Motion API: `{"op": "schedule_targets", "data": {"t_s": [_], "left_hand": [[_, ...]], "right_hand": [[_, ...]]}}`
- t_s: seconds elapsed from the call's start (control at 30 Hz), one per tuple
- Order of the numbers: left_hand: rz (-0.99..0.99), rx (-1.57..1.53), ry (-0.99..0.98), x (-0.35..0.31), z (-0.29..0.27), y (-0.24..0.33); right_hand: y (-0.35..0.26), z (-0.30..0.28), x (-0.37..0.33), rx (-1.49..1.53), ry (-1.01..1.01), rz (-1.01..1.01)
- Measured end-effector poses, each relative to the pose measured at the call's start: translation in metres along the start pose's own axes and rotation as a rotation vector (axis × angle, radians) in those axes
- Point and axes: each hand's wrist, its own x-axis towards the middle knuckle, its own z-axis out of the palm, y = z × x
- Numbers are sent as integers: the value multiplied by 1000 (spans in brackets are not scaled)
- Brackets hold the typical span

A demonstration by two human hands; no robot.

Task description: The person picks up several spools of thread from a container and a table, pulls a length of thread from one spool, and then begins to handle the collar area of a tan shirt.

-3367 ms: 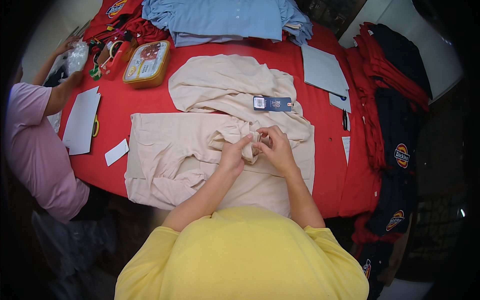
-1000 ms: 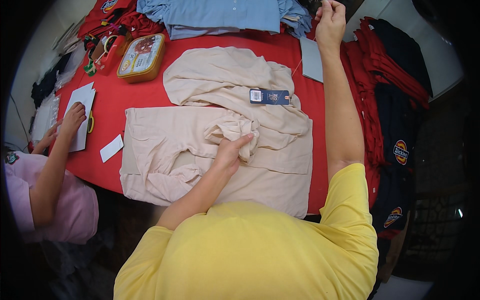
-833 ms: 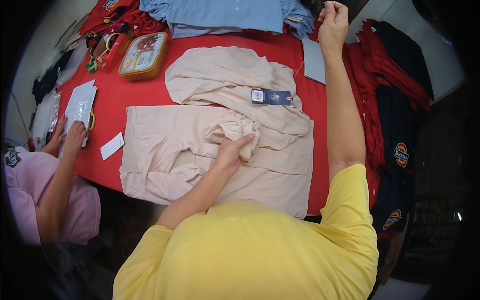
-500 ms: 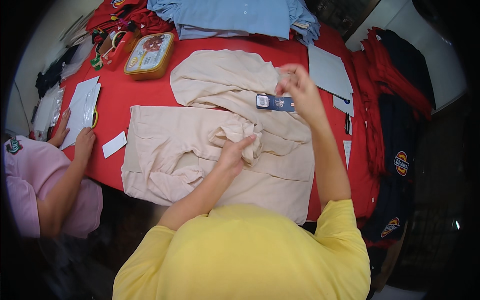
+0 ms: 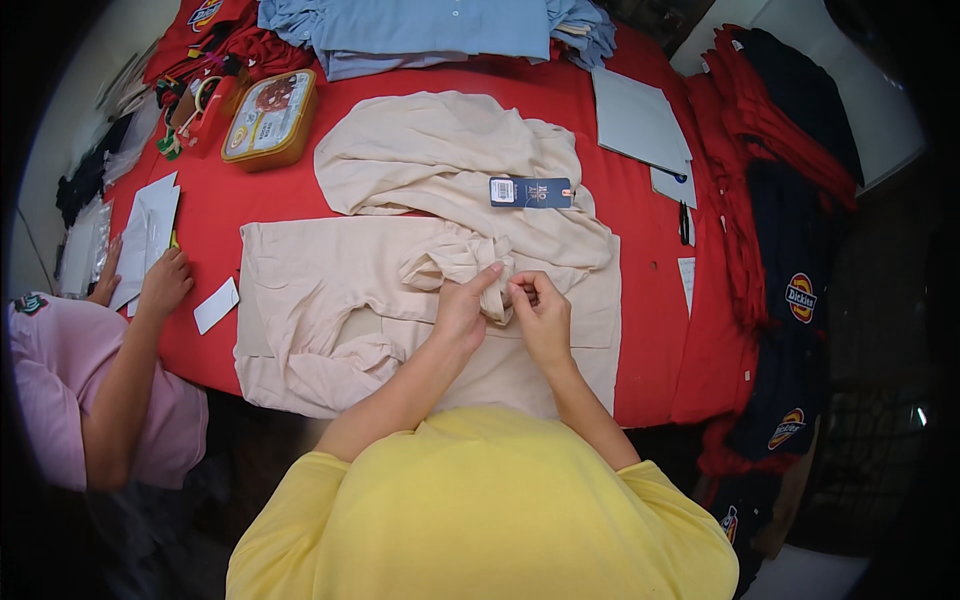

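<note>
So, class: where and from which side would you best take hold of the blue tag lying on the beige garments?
Probably by its right, darker end. The blue tag lies flat and long across the beige garments, clear of the left hand and right hand. Come from the right, sliding a thumb under that short edge; a pinch grip suits such a thin card.

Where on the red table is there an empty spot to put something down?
Bare red cloth lies between the yellow tin and the beige garments. Another strip runs right of them, below the grey sheets. It is crowded around both hands.
</note>
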Motion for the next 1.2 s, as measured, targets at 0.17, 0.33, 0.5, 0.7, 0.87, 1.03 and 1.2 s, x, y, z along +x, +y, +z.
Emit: {"op": "schedule_targets", "data": {"t_s": [0.17, 0.33, 0.5, 0.7, 0.87, 1.03, 1.2], "left_hand": [[0, 7, 16, 0, -3, -1], [-3, 1, 8, 1, -6, -3], [-17, -10, -1, 0, -5, -1], [-30, -7, 13, -2, -3, 1], [-37, -11, 8, -1, -4, 0], [-15, 5, -4, -3, -2, 1], [-13, 8, -4, -2, -3, 1]], "right_hand": [[-1, 4, 0, -51, 8, -10], [-1, 5, 0, -68, 14, -9], [-5, 5, 0, -39, 1, 29], [-4, 5, 0, -15, 3, 68], [-4, 5, 0, -21, -2, 61], [0, 4, 1, -22, -2, 58], [1, 4, 2, -2, -16, 79]]}}
